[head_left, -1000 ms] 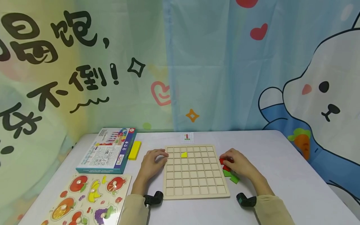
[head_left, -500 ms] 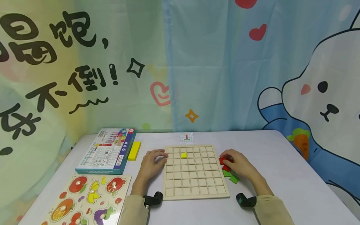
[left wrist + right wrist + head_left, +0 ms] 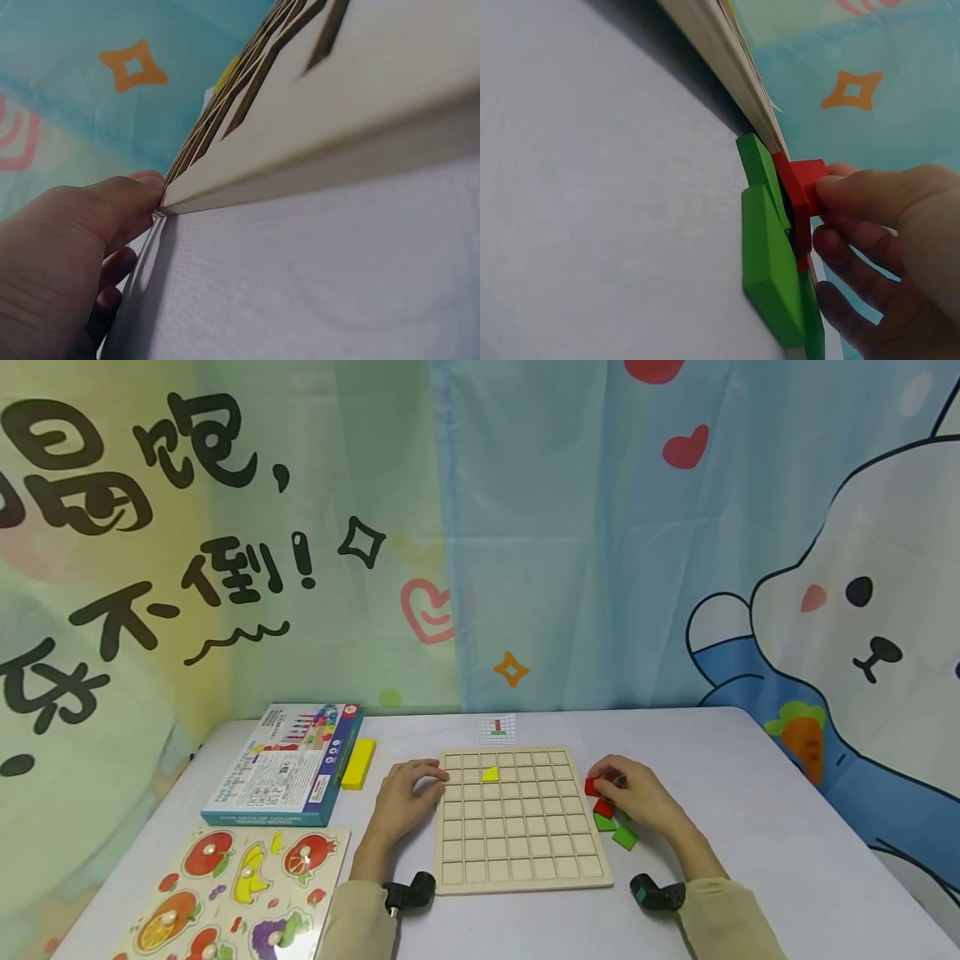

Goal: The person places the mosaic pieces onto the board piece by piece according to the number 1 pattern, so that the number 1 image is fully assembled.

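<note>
White table (image 3: pixel 750 777) supporting a wooden grid board (image 3: pixel 525 823), right hand (image 3: pixel 636 788) pinching a red block (image 3: pixel 802 177) just beside the board's right edge, green blocks (image 3: pixel 624 837) lying nearby, left hand (image 3: pixel 403 799) holding the opposite edge, box (image 3: pixel 281 768) lying farther left.

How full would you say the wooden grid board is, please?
Nearly empty: one yellow tile shows on the wooden grid board; every other visible cell looks bare.
</note>
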The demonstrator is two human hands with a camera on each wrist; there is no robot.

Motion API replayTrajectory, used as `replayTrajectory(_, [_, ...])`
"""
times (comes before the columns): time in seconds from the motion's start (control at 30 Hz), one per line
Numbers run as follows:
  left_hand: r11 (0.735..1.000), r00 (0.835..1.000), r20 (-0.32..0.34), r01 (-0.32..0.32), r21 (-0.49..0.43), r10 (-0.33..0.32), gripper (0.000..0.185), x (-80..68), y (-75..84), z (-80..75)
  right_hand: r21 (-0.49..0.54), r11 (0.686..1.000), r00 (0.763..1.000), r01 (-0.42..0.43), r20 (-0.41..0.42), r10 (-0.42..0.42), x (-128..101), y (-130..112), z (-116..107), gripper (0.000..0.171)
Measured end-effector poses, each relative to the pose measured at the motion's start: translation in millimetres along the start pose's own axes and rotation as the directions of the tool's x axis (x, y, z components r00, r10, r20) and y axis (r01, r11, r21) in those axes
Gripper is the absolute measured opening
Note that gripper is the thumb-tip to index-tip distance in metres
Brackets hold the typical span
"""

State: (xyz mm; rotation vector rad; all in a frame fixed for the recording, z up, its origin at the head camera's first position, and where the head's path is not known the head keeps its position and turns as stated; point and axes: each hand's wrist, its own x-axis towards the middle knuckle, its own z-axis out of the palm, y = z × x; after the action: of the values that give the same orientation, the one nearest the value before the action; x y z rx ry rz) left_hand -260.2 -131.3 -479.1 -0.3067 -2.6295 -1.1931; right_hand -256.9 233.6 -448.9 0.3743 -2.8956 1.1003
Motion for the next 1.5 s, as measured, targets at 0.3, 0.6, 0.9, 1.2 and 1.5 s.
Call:
replayTrajectory(0.3, [1.0,1.0,-0.008,-0.009,-0.004,0.009,0.012,0.3,-0.2,-0.2,0.05,0.999,0.999,-0.021,-0.033,0.023,3.9,-7.5,-1.1,0.014])
replayTrajectory(0.6, [1.0,1.0,-0.01,-0.014,0.009,0.014,0.011,0.0,-0.8,0.7,0.075,0.996,0.999,0.038,-0.04,-0.035,8.1,-12.7,5.9,0.013])
replayTrajectory(0.9, [1.0,1.0,-0.014,-0.013,0.001,0.013,0.011,0.4,-0.1,0.9,0.092,0.992,0.996,0.084,-0.048,-0.08,13.4,-18.1,10.1,0.012])
replayTrajectory(1.2, [0.999,0.999,-0.022,-0.044,-0.004,0.044,0.011,0.7,-2.9,3.5,0.11,0.987,0.993,0.117,-0.017,-0.116,19.3,-28.8,10.6,0.013])
replayTrajectory(1.5, [0.998,0.998,-0.034,-0.054,0.018,0.054,0.011,0.8,-3.1,3.2,0.119,0.98,0.987,0.158,0.002,-0.16,31.2,-45.8,18.4,0.014])
